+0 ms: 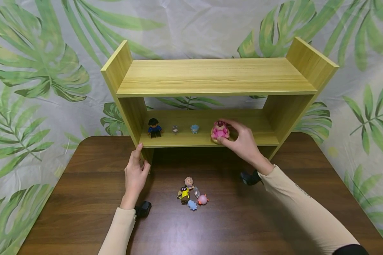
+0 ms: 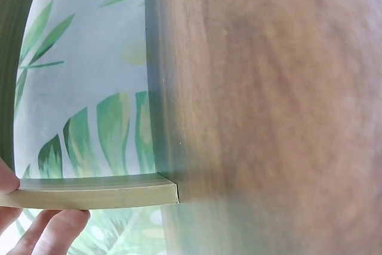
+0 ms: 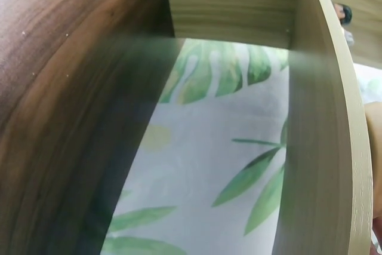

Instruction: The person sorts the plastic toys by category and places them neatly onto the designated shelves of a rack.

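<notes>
On the lower board of a wooden shelf (image 1: 217, 76), my right hand (image 1: 240, 141) holds a pink bear figurine (image 1: 220, 131) between thumb and fingers, near the board's front edge. My left hand (image 1: 136, 173) grips the left side panel (image 2: 101, 195) of the shelf, with the thumb on one face and fingers on the other. Left of the bear, a small blue figurine (image 1: 194, 129), a tiny grey figurine (image 1: 175, 129) and a toy figure in a blue top and black hat (image 1: 154, 128) stand in a row. The bear's base is partly covered by the fingers.
Several small toys lie clustered on the brown table (image 1: 92, 198) before the shelf, among them a yellow-and-brown figure (image 1: 184, 194), a pink round toy (image 1: 203, 199) and a light blue piece (image 1: 192, 205). A leaf-patterned cloth (image 1: 191, 28) hangs behind.
</notes>
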Action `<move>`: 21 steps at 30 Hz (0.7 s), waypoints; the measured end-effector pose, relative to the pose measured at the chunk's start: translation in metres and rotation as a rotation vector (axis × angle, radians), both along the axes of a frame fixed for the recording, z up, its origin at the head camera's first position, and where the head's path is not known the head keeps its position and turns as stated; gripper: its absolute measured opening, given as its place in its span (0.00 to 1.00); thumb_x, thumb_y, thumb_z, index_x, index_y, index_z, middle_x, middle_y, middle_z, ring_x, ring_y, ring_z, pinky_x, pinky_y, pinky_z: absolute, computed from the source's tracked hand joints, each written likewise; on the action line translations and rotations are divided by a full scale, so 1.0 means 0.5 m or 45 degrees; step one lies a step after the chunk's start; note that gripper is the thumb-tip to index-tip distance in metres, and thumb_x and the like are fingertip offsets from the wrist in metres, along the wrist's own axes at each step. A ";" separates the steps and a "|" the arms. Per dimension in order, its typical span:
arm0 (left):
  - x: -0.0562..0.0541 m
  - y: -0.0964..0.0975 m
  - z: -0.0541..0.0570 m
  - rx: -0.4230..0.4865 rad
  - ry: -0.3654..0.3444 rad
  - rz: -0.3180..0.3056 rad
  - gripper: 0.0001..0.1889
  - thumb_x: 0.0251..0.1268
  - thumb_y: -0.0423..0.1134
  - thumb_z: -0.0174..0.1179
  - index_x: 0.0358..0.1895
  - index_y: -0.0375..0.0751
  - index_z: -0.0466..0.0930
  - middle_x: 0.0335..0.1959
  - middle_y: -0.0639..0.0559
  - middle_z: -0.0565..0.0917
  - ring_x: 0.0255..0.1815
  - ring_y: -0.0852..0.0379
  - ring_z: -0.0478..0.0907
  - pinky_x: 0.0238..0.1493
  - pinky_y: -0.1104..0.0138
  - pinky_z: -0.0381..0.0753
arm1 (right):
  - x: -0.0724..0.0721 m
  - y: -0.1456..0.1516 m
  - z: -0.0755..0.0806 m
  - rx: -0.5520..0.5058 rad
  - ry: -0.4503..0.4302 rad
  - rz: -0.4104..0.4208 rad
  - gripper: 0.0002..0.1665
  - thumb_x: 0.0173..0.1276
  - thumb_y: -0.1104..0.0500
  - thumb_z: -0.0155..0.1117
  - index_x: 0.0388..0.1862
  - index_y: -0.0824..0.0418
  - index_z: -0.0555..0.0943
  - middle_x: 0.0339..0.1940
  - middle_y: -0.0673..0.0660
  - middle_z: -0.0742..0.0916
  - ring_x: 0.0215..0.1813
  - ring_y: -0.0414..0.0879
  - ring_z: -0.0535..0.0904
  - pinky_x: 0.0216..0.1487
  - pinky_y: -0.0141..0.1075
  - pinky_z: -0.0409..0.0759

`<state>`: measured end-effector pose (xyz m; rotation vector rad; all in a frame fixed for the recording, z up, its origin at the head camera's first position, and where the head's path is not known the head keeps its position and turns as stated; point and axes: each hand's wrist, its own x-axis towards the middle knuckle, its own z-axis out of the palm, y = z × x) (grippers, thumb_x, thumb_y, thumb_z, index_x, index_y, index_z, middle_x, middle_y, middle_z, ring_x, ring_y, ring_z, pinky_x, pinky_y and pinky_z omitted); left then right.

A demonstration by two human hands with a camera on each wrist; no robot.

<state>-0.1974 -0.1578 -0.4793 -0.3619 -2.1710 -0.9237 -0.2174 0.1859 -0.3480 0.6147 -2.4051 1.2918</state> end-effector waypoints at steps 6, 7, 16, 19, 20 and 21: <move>0.000 0.000 0.001 0.003 -0.005 -0.002 0.45 0.56 0.19 0.54 0.72 0.63 0.53 0.44 0.37 0.74 0.17 0.58 0.57 0.18 0.64 0.63 | -0.012 -0.003 0.009 0.032 -0.049 -0.007 0.31 0.56 0.63 0.71 0.60 0.66 0.76 0.55 0.64 0.80 0.55 0.54 0.77 0.51 0.47 0.77; 0.000 0.000 0.001 0.005 -0.007 -0.002 0.45 0.56 0.19 0.54 0.72 0.63 0.53 0.44 0.37 0.74 0.17 0.58 0.57 0.18 0.64 0.63 | -0.014 -0.004 0.009 0.039 -0.054 -0.008 0.31 0.56 0.63 0.70 0.61 0.66 0.76 0.55 0.64 0.80 0.55 0.54 0.77 0.51 0.47 0.77; 0.000 0.000 0.001 0.009 -0.005 -0.008 0.45 0.56 0.19 0.54 0.73 0.63 0.53 0.44 0.40 0.73 0.17 0.58 0.58 0.18 0.64 0.63 | -0.025 -0.002 0.010 0.069 -0.102 -0.009 0.32 0.57 0.61 0.69 0.62 0.65 0.75 0.56 0.64 0.80 0.54 0.55 0.77 0.49 0.47 0.76; 0.000 -0.001 0.001 0.008 -0.006 -0.009 0.45 0.56 0.19 0.54 0.72 0.63 0.53 0.45 0.40 0.73 0.17 0.58 0.58 0.18 0.64 0.63 | -0.029 -0.002 0.010 0.080 -0.114 0.002 0.32 0.59 0.61 0.68 0.63 0.65 0.74 0.56 0.65 0.79 0.55 0.55 0.76 0.50 0.47 0.76; 0.000 0.000 0.001 0.006 -0.002 -0.010 0.45 0.56 0.19 0.54 0.72 0.63 0.53 0.45 0.40 0.73 0.16 0.58 0.58 0.18 0.64 0.63 | -0.031 -0.002 0.010 0.083 -0.118 0.005 0.32 0.59 0.61 0.68 0.63 0.65 0.74 0.56 0.65 0.79 0.55 0.55 0.76 0.51 0.47 0.75; 0.001 -0.001 0.002 0.006 -0.003 -0.011 0.44 0.56 0.19 0.53 0.72 0.63 0.53 0.45 0.40 0.73 0.16 0.58 0.58 0.18 0.64 0.63 | -0.032 -0.002 0.009 0.087 -0.121 0.008 0.32 0.60 0.61 0.67 0.64 0.65 0.73 0.57 0.65 0.79 0.56 0.55 0.75 0.52 0.48 0.75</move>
